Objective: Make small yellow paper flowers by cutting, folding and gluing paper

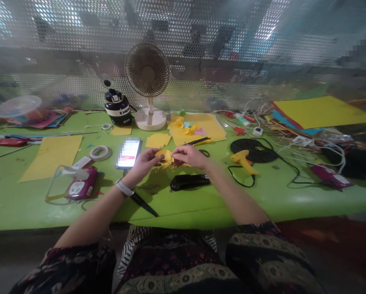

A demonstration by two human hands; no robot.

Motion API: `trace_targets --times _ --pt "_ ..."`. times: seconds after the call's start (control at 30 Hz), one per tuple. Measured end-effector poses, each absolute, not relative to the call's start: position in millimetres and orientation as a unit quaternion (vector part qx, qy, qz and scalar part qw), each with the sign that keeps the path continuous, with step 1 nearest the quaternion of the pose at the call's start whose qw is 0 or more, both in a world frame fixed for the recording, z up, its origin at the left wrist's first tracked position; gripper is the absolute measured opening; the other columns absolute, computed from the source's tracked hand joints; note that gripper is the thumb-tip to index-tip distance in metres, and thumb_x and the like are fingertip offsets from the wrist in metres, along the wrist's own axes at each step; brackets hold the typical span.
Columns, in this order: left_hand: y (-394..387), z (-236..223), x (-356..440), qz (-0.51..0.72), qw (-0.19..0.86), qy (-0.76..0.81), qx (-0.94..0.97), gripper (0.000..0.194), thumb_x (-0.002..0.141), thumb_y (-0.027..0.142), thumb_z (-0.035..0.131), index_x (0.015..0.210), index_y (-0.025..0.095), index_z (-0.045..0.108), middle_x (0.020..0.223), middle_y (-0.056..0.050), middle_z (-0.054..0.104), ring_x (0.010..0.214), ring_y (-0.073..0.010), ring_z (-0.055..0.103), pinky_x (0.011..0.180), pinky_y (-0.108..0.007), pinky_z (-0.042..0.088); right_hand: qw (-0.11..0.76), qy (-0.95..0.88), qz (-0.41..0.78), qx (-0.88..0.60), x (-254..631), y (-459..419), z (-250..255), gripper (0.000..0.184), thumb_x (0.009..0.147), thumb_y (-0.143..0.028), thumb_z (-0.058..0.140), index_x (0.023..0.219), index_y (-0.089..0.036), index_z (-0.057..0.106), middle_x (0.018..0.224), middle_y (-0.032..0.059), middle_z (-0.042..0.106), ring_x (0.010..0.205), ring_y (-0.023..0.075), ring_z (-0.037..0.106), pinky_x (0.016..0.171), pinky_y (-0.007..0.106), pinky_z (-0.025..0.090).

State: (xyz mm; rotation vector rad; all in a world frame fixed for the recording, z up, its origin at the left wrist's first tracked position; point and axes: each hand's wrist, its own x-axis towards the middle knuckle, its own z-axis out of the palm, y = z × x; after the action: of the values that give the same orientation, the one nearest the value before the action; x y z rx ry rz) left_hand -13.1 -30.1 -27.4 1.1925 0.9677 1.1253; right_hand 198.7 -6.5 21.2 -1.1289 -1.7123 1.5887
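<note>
Yellow paper pieces shaped like a flower (164, 155), with dark red-brown parts below, are held between my hands above the green table. My left hand (148, 160) pinches the left edge, its thumb on the yellow paper. From the other side, my right hand (189, 156) closes its fingertips on the right part; its exact grip is partly hidden. Just below lies a black stapler-like tool (189, 182). A phone (128, 153) with a lit screen rests beside my left hand. Behind my right hand is a yellow and black tool (201, 141).
Yellow paper squares (158, 140) and finished-looking yellow flowers (190, 130) lie behind. A fan (150, 118) and bottle (118, 110) stand at the back. On the right is a yellow glue gun (244, 161) with cord; on the left, a tape roll (99, 153) and purple power strip (83, 183).
</note>
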Motion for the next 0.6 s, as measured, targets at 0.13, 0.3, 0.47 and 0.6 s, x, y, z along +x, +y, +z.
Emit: trace_targets --times 0.13,0.3,0.47,0.6 --pt "-30.0 -29.0 -14.0 0.48 0.57 0.416 0.52 0.038 0.078 0.036 0.078 0.106 0.013 0.065 0.092 -0.006 0.074 0.079 -0.0134 0.07 0.073 -0.028 0.056 0.27 -0.645 0.576 -0.425 198.1 -6.9 20.7 0.006 0.085 -0.014 0.066 0.079 -0.014 0.066 0.066 -0.0002 0.07 0.059 0.0095 0.067 0.062 0.022 0.057" --pt "-30.0 -32.3 -14.6 0.474 0.545 0.414 0.553 0.038 0.08 0.038 0.076 0.107 0.014 0.065 0.096 -0.007 0.074 0.082 -0.0145 0.071 0.075 -0.029 0.057 0.272 -0.662 0.553 -0.427 197.9 -5.5 16.0 0.006 0.083 -0.011 0.065 0.079 -0.015 0.065 0.066 -0.0017 0.069 0.058 0.0085 0.066 0.061 0.02 0.057" --pt "-29.6 -30.5 -11.6 0.488 0.543 0.411 0.546 0.039 0.077 0.037 0.077 0.105 0.013 0.066 0.093 -0.007 0.075 0.076 -0.0143 0.071 0.071 -0.029 0.057 0.276 -0.653 0.555 -0.435 197.6 -6.2 18.6 0.006 0.083 -0.009 0.065 0.079 -0.014 0.066 0.065 -0.0016 0.068 0.058 0.0076 0.065 0.061 0.019 0.056" --pt "-29.5 -30.1 -11.3 0.487 0.543 0.407 0.55 0.04 0.076 0.039 0.078 0.104 0.013 0.066 0.092 -0.007 0.075 0.077 -0.0148 0.071 0.071 -0.029 0.058 0.265 -0.649 0.556 -0.448 196.6 -9.1 24.9 0.008 0.085 -0.008 0.062 0.08 -0.013 0.066 0.068 -0.0003 0.069 0.061 0.0083 0.066 0.065 0.021 0.057"
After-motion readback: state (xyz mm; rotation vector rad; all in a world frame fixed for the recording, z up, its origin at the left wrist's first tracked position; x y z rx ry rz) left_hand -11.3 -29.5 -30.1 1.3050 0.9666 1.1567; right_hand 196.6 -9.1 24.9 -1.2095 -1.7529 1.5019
